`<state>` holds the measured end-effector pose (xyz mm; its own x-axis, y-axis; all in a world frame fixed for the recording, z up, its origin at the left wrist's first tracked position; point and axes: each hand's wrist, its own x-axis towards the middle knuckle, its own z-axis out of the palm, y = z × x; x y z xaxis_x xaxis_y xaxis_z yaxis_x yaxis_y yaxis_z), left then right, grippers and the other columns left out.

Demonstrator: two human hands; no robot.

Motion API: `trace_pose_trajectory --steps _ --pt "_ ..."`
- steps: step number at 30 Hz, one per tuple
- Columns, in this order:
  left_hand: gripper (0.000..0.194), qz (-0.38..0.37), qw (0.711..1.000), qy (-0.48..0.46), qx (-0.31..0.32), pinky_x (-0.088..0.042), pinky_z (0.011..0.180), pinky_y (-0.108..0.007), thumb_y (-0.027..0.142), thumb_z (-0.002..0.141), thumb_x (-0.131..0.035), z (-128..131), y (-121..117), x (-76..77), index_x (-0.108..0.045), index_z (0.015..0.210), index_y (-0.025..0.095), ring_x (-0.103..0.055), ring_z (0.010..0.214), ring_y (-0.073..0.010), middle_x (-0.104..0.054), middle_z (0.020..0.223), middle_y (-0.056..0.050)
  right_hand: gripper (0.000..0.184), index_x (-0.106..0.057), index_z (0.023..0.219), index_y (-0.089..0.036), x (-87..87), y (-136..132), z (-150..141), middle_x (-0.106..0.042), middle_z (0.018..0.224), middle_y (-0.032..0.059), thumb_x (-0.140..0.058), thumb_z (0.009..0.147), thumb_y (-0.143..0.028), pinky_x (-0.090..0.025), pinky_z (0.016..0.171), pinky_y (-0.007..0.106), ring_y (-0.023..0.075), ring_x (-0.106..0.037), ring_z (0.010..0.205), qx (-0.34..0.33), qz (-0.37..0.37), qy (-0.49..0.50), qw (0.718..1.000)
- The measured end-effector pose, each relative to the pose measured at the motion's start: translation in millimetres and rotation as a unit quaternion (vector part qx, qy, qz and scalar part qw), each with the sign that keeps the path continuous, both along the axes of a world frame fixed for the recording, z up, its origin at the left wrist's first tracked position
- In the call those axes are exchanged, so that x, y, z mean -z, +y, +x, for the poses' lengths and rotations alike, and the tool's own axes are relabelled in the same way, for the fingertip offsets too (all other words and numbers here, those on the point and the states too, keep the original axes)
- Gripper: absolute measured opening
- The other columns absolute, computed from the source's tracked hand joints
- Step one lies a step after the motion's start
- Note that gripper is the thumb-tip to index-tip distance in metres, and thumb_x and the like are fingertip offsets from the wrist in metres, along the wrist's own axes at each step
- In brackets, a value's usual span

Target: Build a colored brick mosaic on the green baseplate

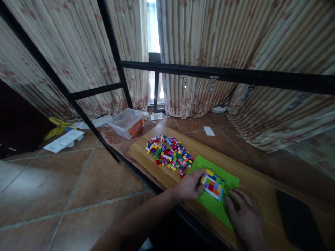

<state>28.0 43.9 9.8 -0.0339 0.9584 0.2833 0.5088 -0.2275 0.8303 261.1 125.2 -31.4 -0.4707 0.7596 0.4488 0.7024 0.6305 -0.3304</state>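
A rectangular build of coloured toy bricks [211, 186], with white and blue strips around a multicoloured middle, sits on a green studded baseplate [231, 179]. My left hand [188, 186] grips the build's left end between index finger and thumb, with a bit of yellow showing between them. Over the plate's right edge, my right hand [246, 214] is half curled, thumb and fingers apart, just right of the build. Nothing shows in it, though its palm side is partly hidden. Beyond my left hand spreads a pile of loose bricks [171, 151].
The wooden table [154, 177] also bears a dark flat panel [298, 219] at right. Past its far end stands a clear plastic box [121, 122] with an orange label. Black metal rails [225, 73] cross ahead, before curtains [199, 35]. Papers lie on the tiled floor.
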Motion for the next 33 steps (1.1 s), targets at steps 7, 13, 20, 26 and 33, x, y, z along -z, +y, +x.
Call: trace_pose_trajectory --steps 7,13,20,26,33 --pt "0.048 0.058 0.993 0.018 -0.105 -0.046 0.101 -0.038 0.015 0.081 -0.053 -12 -10 -11.2 -0.047 0.129 0.019 -0.055 0.116 -0.0219 -0.059 0.125 -0.011 0.052 -0.066 0.101 -0.020 4.4 4 3 -0.062 0.111 0.0103 -0.036 0.086 -0.060 -0.044 0.092 0.046 0.0281 -0.058 0.100 0.002 0.006 -0.004 1.000" --pt "0.034 0.064 0.942 0.030 -0.329 -0.049 0.093 -0.036 0.014 0.084 -0.049 -62 -45 -15.4 -0.053 0.117 0.020 -0.060 0.104 -0.0188 -0.063 0.111 -0.007 0.051 -0.066 0.101 -0.020 8.7 7 7 -0.063 0.112 0.0103 -0.037 0.086 -0.059 -0.044 0.092 0.046 0.0286 -0.058 0.100 -0.005 0.011 -0.011 1.000" --pt "0.043 -0.029 0.894 0.121 -0.430 -0.048 0.093 -0.040 0.013 0.074 -0.060 -111 -74 -1.3 -0.054 0.117 0.020 -0.058 0.104 -0.0232 -0.062 0.109 -0.007 0.052 -0.066 0.100 -0.020 8.1 6 7 -0.063 0.111 0.0105 -0.034 0.086 -0.060 -0.045 0.091 0.047 0.0293 -0.058 0.099 0.006 0.018 -0.026 0.999" --pt "0.045 -0.057 0.893 0.180 -0.409 -0.047 0.092 -0.043 0.018 0.076 -0.061 -115 -69 7.7 -0.053 0.120 0.018 -0.058 0.101 -0.0251 -0.063 0.107 -0.009 0.052 -0.065 0.100 -0.020 5.0 5 5 -0.063 0.110 0.0102 -0.035 0.085 -0.060 -0.045 0.089 0.046 0.0286 -0.058 0.098 0.002 0.025 -0.027 0.999" --pt "0.048 -0.044 0.898 0.165 -0.407 -0.047 0.091 -0.037 0.011 0.074 -0.055 -124 -55 -2.6 -0.053 0.121 0.018 -0.058 0.101 -0.0223 -0.063 0.107 -0.008 0.051 -0.066 0.100 -0.021 7.5 5 4 -0.062 0.111 0.0100 -0.036 0.086 -0.059 -0.045 0.091 0.045 0.0276 -0.057 0.100 0.009 0.013 -0.010 1.000"
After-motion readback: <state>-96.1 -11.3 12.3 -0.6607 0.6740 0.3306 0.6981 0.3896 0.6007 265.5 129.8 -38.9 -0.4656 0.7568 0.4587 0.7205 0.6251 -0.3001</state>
